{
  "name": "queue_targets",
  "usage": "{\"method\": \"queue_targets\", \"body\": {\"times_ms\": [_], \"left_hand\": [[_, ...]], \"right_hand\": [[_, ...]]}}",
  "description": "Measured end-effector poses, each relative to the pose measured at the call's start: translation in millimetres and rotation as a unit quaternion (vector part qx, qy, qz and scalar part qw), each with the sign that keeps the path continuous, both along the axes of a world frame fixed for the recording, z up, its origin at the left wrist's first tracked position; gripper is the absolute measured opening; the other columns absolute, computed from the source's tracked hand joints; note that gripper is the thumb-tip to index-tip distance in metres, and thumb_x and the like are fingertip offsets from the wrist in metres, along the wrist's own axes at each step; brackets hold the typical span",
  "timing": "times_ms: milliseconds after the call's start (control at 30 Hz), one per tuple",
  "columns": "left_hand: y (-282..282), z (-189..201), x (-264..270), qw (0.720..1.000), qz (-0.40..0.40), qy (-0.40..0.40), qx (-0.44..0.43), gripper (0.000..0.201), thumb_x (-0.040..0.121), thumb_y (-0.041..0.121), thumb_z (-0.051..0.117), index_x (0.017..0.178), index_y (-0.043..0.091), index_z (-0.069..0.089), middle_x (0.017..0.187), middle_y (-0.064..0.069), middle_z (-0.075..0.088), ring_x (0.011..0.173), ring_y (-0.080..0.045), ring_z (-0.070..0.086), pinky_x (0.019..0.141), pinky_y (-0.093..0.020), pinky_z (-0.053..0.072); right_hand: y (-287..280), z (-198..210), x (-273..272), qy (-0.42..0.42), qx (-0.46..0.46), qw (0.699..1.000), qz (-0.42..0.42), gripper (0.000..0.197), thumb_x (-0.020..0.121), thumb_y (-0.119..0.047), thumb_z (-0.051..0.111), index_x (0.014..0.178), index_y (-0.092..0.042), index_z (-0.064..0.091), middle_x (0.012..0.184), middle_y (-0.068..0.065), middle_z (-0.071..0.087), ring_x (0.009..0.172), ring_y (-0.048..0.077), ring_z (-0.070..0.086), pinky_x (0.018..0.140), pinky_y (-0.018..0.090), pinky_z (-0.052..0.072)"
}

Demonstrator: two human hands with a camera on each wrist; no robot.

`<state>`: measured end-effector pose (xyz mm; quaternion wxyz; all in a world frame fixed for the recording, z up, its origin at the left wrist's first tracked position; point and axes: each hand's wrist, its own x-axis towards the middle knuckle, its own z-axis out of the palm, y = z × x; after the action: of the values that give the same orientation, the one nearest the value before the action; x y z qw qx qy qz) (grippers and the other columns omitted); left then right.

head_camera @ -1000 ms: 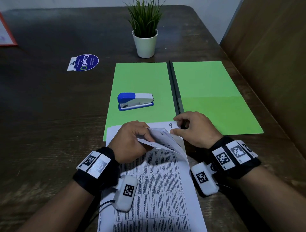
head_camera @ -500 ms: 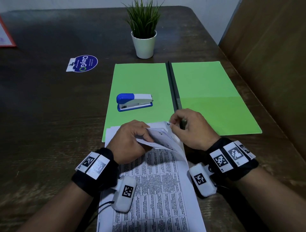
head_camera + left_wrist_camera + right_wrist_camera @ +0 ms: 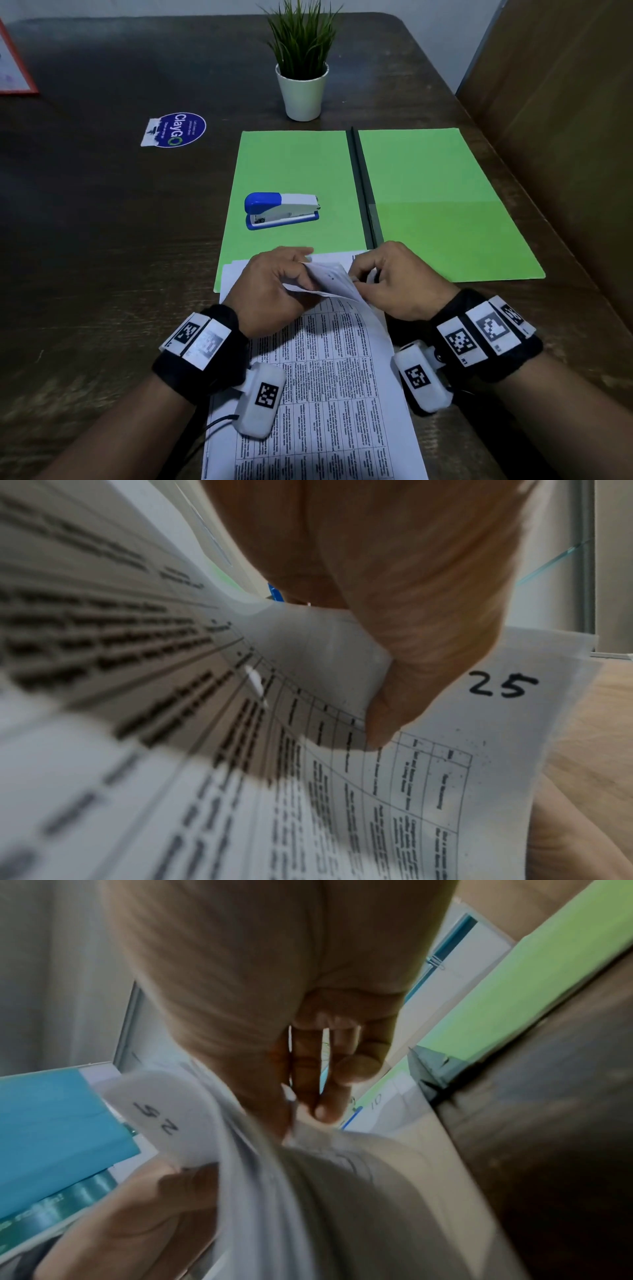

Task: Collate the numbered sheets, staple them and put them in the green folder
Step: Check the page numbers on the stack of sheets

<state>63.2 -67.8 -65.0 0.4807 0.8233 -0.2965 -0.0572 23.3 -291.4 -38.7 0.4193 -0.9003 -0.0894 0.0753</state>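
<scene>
2 hands are working the top corners of the numbered sheets (image 3: pixel 308 359) at lower centre of the head view: the left hand (image 3: pixel 270 287) is grasping curled-back corners, the right hand (image 3: pixel 397 281) is pinching the next corner in its fingers (image 3: pixel 325 1096). Collating is under way; stapling and filing are left. The stapler (image 3: pixel 281 209) is lying untouched on the open green folder (image 3: pixel 445 192), mid-frame on the bench (image 3: pixel 102 240). Handwritten "25" and "10" are legible; a sticker (image 3: pixel 174 129) at upper left reads "ClayGo".
</scene>
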Motion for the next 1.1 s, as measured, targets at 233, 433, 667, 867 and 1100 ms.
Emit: {"method": "queue_targets", "body": {"times_ms": [233, 433, 667, 867, 1100], "left_hand": [[1, 0, 0, 1.000, 0.001, -0.004, 0.004, 0.012, 0.070, 0.020, 0.088, 0.068, 0.027, 0.079, 0.121, 0.015, 0.063, 0.082, -0.003, 0.066, 0.084, -0.028, 0.052], [-1, 2, 0, 1.000, -0.015, -0.009, -0.001, 0.012, 0.066, 0.039, 0.073, 0.064, 0.026, 0.075, 0.071, 0.014, 0.067, 0.071, -0.008, 0.064, 0.066, -0.026, 0.049], [-2, 0, 2, 0.999, -0.025, -0.012, -0.015, 0.006, 0.064, 0.038, 0.074, 0.067, 0.034, 0.073, 0.072, 0.015, 0.067, 0.071, -0.008, 0.064, 0.068, -0.026, 0.050], [-2, 0, 1, 1.000, -0.019, 0.016, -0.017, 0.005, 0.066, 0.029, 0.081, 0.067, 0.026, 0.077, 0.084, 0.011, 0.069, 0.078, -0.010, 0.068, 0.073, -0.026, 0.053], [-3, 2, -3, 1.000, -0.015, 0.015, -0.004, 0.010, 0.069, 0.029, 0.085, 0.065, 0.024, 0.077, 0.104, 0.017, 0.070, 0.093, -0.001, 0.067, 0.083, -0.029, 0.053]], "right_hand": [[-18, 1, 8, 0.043, 0.064, 0.988, -0.134, 0.043, 0.093, -0.041, 0.062, 0.064, -0.010, 0.071, 0.057, 0.006, 0.068, 0.052, 0.019, 0.062, 0.061, 0.034, 0.054], [-32, -10, 14, 0.085, -0.041, 0.984, -0.151, 0.016, 0.083, -0.028, 0.077, 0.098, -0.022, 0.076, 0.078, -0.008, 0.069, 0.068, 0.006, 0.061, 0.072, 0.024, 0.047], [-23, -13, 15, 0.076, -0.069, 0.984, -0.143, 0.033, 0.076, -0.034, 0.083, 0.104, -0.021, 0.071, 0.078, -0.012, 0.060, 0.074, 0.010, 0.056, 0.075, 0.027, 0.048], [-14, -8, 9, 0.033, 0.011, 0.994, -0.103, 0.018, 0.083, -0.022, 0.078, 0.067, -0.019, 0.070, 0.065, -0.006, 0.066, 0.059, 0.006, 0.055, 0.063, 0.026, 0.048], [-8, 5, -1, 0.070, -0.049, 0.995, 0.047, 0.020, 0.085, -0.010, 0.071, 0.065, -0.011, 0.069, 0.062, -0.001, 0.068, 0.052, -0.001, 0.051, 0.056, 0.017, 0.041]]}}
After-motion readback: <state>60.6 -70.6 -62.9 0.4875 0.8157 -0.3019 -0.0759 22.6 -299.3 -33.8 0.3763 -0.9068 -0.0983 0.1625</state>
